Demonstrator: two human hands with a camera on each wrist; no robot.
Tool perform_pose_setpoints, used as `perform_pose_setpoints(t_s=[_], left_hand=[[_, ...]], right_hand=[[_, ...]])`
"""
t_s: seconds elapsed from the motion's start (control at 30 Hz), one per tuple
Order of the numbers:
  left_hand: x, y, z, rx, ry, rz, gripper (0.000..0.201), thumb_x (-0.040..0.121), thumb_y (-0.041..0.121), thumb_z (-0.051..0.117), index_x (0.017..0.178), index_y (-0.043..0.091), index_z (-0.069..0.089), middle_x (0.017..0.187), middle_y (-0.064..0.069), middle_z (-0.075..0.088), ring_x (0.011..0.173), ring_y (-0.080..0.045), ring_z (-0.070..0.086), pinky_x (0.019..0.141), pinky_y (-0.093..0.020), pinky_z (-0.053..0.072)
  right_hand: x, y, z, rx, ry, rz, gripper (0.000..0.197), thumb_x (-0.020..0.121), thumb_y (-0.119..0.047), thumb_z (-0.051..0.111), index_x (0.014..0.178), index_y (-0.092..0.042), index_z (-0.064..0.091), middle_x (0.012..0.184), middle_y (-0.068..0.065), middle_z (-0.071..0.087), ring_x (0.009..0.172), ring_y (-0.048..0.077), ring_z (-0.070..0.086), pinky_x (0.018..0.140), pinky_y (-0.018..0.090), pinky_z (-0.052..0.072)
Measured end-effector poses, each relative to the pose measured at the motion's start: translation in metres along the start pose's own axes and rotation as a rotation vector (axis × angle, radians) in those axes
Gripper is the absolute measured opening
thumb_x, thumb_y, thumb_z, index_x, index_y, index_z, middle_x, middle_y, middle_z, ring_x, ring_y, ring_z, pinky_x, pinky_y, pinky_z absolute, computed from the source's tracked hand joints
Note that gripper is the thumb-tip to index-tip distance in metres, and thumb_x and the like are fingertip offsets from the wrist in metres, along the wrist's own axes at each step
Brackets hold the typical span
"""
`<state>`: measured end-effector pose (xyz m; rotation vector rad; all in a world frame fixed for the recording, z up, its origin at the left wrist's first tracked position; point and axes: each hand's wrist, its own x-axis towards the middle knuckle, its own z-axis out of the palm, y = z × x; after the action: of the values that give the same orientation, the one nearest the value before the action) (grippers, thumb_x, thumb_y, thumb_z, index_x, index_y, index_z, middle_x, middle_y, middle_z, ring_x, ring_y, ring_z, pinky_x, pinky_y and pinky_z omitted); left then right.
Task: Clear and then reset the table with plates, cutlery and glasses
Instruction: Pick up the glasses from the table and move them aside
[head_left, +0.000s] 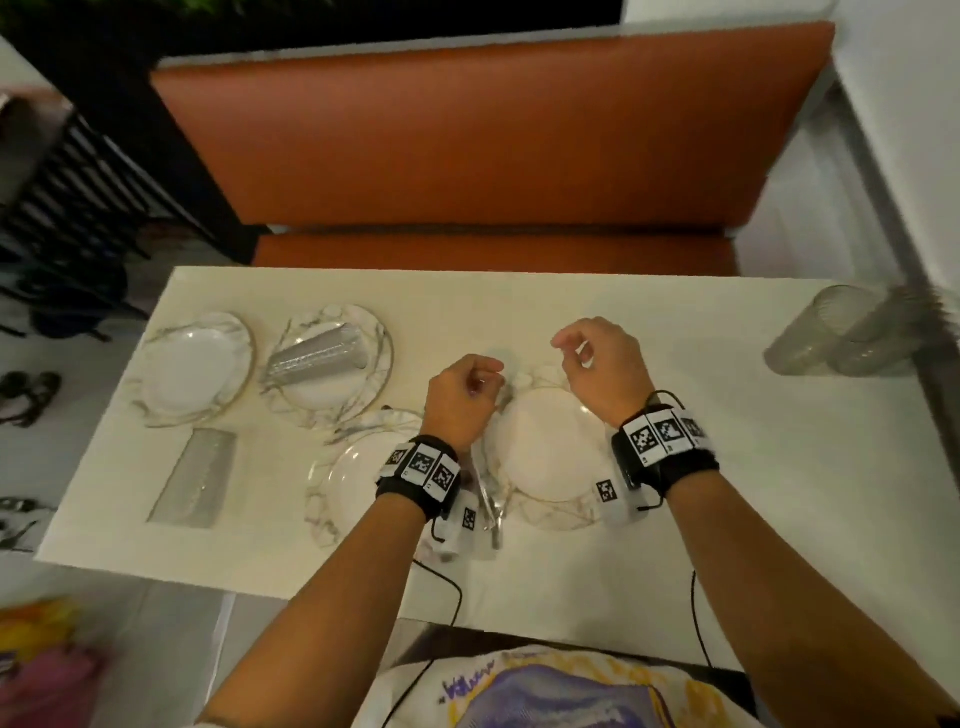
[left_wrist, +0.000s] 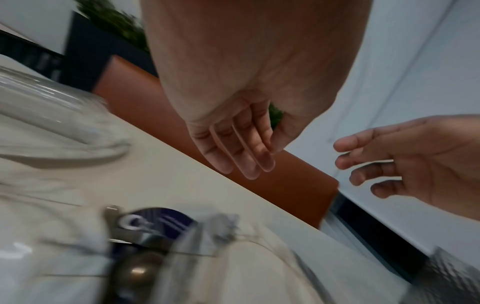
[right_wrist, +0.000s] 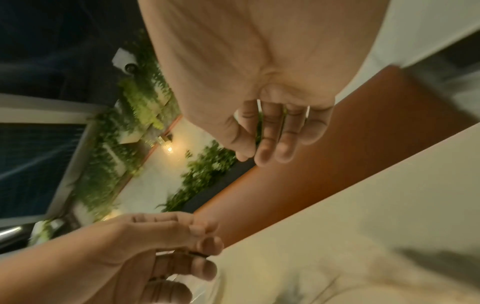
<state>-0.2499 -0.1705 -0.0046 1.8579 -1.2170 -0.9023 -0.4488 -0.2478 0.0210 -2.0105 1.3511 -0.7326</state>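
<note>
Your left hand (head_left: 460, 400) hovered above the table (head_left: 727, 467), fingers loosely curled and holding nothing; the left wrist view showed the fingers (left_wrist: 241, 152) relaxed and close together, thumb near the index tip with nothing between them. Your right hand (head_left: 605, 369) hovered beside it, apart from the left, fingers loosely bent and slightly spread, also holding nothing.

4 marbled plates lay on the table:
- 1 plate (head_left: 550, 457) sat directly below and between both hands.
- 1 plate (head_left: 353, 488) sat just left of it, partly hidden by your left wrist.
- 1 plate (head_left: 195, 371) sat at the far left.
- 1 plate (head_left: 358, 400) sat to the right of the far-left one, with a ribbed glass (head_left: 317, 356) lying on its side on it.

A second ribbed glass (head_left: 195, 480) lay on its side on the bare tabletop, near the left edge. 2 upright glasses (head_left: 836, 332) stood together at the right edge, touching or overlapping in view. Cutlery (head_left: 491, 506) lay between the 2 nearest plates, too blurred to identify by piece.

An orange bench (head_left: 493, 135) stood behind the table.
</note>
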Motion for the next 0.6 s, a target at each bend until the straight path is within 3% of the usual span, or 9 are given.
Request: perform_pose_setpoints(t_s=[0.2,0.27,0.33,0.47,0.6], left_hand=[[-0.039,-0.093,-0.147,-0.024,0.261,-0.048,0.019,0.095,0.004,0.063,0.106,0.015,0.074,0.092,0.006,0.076,0.084,-0.001,0.07,0.08,-0.017,0.054],[-0.048,-0.125,-0.193,0.026,0.35,-0.059,0.017,0.095,0.008,0.067,0.109,0.016,0.074,0.096,0.005,0.074,0.083,-0.002,0.066,0.079,-0.021,0.055],[-0.058,-0.158,-0.236,0.098,0.438,-0.106,0.021,0.093,0.011,0.069,0.114,0.015,0.072,0.106,0.0,0.072,0.089,-0.012,0.064,0.085,-0.032,0.056],[-0.079,-0.215,-0.303,0.375,0.531,-0.297,0.055,0.083,0.03,0.08,0.132,0.014,0.061,0.127,-0.012,0.061,0.117,-0.035,0.054,0.098,-0.048,0.047],[-0.099,-0.256,-0.333,0.55,0.351,-0.616,0.106,0.069,0.06,0.085,0.151,0.013,0.038,0.146,-0.014,0.045,0.135,-0.037,0.044,0.108,-0.053,0.039]], right_hand=[[-0.002,-0.104,0.14,0.079,-0.195,-0.095,0.021,0.09,-0.003,0.061,0.093,-0.02,0.072,0.093,-0.008,0.068,0.076,0.009,0.057,0.075,0.023,0.05],[-0.002,-0.138,0.183,0.088,-0.259,-0.106,0.019,0.09,-0.004,0.061,0.093,-0.019,0.073,0.094,-0.007,0.069,0.076,0.008,0.057,0.076,0.023,0.05],[-0.003,-0.171,0.224,0.107,-0.341,-0.134,0.019,0.09,-0.004,0.06,0.094,-0.018,0.072,0.095,-0.006,0.069,0.077,0.006,0.059,0.076,0.022,0.051],[-0.008,-0.227,0.302,0.088,-0.502,-0.2,0.02,0.091,-0.007,0.057,0.097,-0.019,0.072,0.098,-0.005,0.069,0.08,0.008,0.058,0.077,0.023,0.05],[-0.012,-0.266,0.365,0.004,-0.676,-0.287,0.026,0.088,-0.005,0.058,0.108,-0.018,0.068,0.105,-0.001,0.064,0.097,0.014,0.053,0.086,0.027,0.046]])
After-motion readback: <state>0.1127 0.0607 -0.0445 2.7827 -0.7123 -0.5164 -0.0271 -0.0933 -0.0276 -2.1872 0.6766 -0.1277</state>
